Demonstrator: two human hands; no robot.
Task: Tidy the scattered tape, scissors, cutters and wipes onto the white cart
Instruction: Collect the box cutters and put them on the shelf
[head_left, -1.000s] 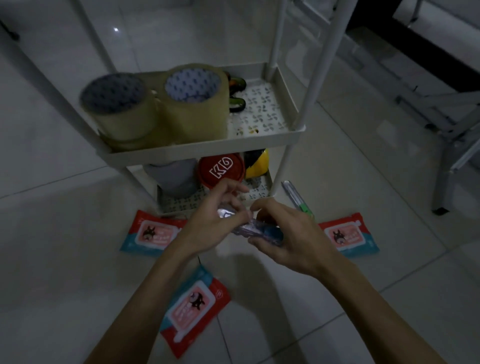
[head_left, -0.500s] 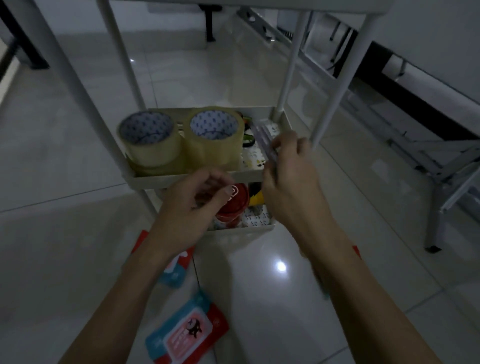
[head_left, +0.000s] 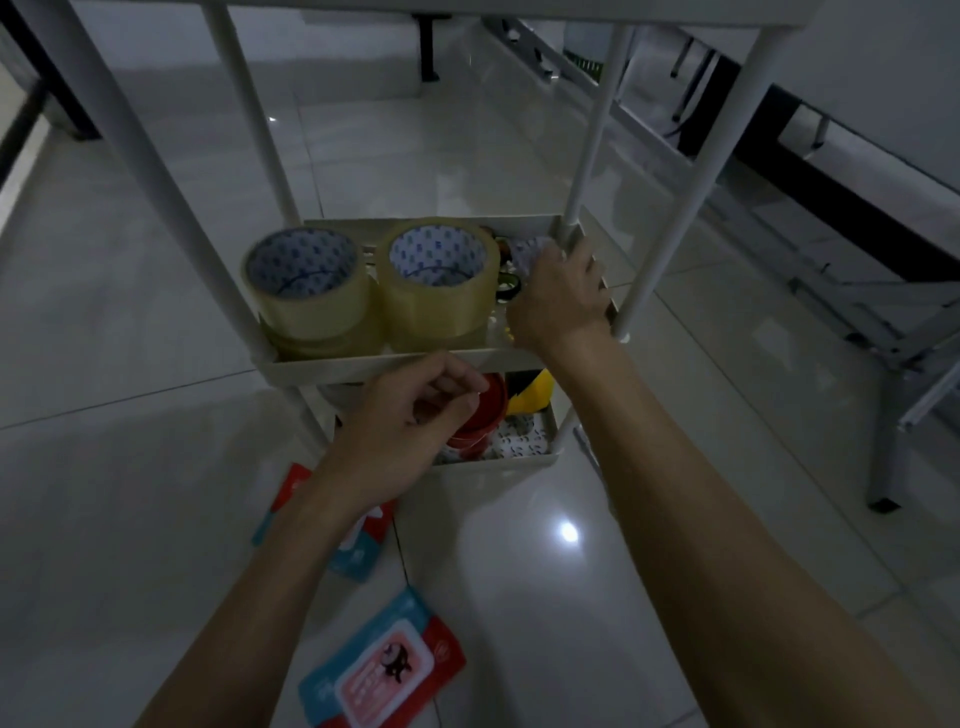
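Observation:
The white cart stands in front of me. Its middle shelf carries two rolls of clear tape and dark-handled scissors. My right hand reaches into the right end of that shelf. It grips a small pale plastic pack, which shows just past the fingers. My left hand hovers below the shelf's front rim, fingers curled and pinched with nothing seen in them. Two wipes packs lie on the floor, one near me and one partly hidden under my left forearm.
The bottom shelf holds a red-lidded tub and a yellow object. The cart's white posts rise around the shelf. A metal frame with legs stands at the right on the glossy tiled floor.
My right hand rose from near the floor with the small pack and went onto the middle shelf's right end. My left hand let go of the pack and stayed low by the rim.

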